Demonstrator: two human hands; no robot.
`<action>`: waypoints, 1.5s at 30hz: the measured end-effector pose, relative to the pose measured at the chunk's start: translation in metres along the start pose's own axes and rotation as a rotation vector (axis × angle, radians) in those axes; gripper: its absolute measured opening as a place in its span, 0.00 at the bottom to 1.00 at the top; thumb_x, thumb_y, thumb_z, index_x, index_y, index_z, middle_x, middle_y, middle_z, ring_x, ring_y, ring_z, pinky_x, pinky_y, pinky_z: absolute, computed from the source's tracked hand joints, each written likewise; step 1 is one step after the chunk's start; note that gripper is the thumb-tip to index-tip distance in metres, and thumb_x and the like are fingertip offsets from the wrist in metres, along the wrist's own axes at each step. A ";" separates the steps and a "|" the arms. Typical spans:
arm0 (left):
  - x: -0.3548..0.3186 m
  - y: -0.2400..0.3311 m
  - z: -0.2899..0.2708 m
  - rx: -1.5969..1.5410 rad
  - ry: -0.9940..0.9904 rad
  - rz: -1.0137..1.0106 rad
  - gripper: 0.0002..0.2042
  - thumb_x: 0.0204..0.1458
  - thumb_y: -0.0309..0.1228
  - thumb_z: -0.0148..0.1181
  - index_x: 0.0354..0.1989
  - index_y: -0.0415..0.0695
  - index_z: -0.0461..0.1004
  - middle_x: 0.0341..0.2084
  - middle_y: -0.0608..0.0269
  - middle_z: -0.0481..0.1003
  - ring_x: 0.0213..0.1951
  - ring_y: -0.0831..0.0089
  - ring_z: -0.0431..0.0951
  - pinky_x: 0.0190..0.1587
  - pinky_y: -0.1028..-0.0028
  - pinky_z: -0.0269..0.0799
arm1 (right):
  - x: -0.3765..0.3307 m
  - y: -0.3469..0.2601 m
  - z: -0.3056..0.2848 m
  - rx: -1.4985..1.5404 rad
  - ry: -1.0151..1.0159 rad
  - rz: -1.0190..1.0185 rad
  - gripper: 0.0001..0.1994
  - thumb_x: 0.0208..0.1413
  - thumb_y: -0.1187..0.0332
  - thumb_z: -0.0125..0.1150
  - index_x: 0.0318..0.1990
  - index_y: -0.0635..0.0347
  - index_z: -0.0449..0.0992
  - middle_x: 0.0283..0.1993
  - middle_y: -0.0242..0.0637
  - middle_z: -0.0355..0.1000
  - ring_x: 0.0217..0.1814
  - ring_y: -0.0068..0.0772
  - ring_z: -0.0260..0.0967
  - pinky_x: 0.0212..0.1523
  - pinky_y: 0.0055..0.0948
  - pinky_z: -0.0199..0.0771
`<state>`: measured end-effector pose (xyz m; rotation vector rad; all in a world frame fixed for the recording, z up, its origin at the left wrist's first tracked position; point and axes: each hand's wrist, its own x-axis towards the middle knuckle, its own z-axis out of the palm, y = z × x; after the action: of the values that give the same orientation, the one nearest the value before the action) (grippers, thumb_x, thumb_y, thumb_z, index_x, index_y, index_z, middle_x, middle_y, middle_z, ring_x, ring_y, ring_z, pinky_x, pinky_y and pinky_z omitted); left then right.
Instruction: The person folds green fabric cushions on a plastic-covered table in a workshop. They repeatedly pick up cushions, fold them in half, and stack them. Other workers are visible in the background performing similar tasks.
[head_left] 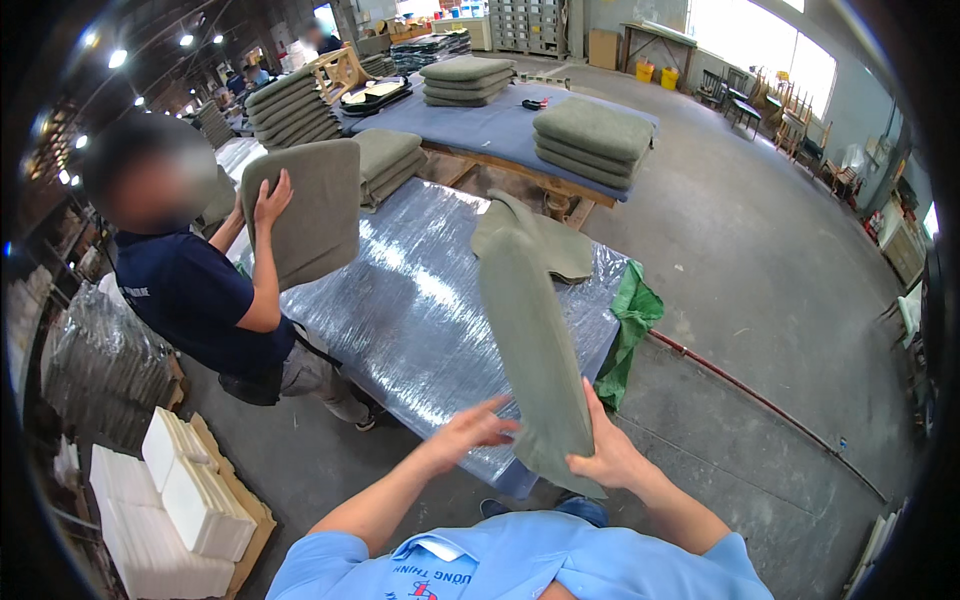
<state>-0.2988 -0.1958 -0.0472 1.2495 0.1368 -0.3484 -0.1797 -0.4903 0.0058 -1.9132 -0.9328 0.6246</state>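
**Olive cushion covers: handling status**

White foam blocks point(190, 500) stacked on a pallet at far left. Beside them, a co-worker in a dark shirt point(195, 295), one hand point(270, 200) pressed flat on an upright olive cushion point(305, 210) at the table's left edge. Plastic-wrapped worktable point(420, 320) across the centre, glossy and wrinkled.

Left hand point(470, 428): released, fingers spread, fingertips reaching toward the lower edge of the held cover; contact hard to confirm. Olive fabric cover point(535, 350): lifted on edge above the table's near corner, hanging long and narrow, limp rather than padded. Right hand point(610, 458): grasping the cover's lower right edge, thumb across the fabric.

Second limp cover point(545, 240) lying flat on the table behind the held one. Green cloth point(630, 320) draped off the table's right corner. Further back, a blue-covered table point(500, 125) carrying stacks of finished cushions point(592, 140).

Progress, judged from the layout: several stacks already filled and piled; one cushion in the co-worker's hands; held cover apparently unfilled, with a further one waiting.

Limits of view:
- Open end of the held cover not visible.
- Underside of the right hand's fingers hidden behind fabric.
- Co-worker's other hand concealed by the cushion.
- Rear of the hall dim, bent by the lens, details too small to read.
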 end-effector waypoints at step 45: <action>0.166 0.013 0.278 -0.986 1.272 0.213 0.33 0.60 0.54 0.58 0.69 0.47 0.69 0.68 0.54 0.70 0.68 0.52 0.70 0.70 0.47 0.66 | 0.115 0.218 -0.223 1.258 -0.246 1.002 0.32 0.60 0.58 0.72 0.68 0.58 0.67 0.64 0.43 0.73 0.65 0.48 0.73 0.63 0.58 0.78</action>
<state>-0.1628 -0.4860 0.0040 0.3200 1.1050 0.6966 0.1275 -0.5782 -0.0853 -0.9819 0.4188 1.5602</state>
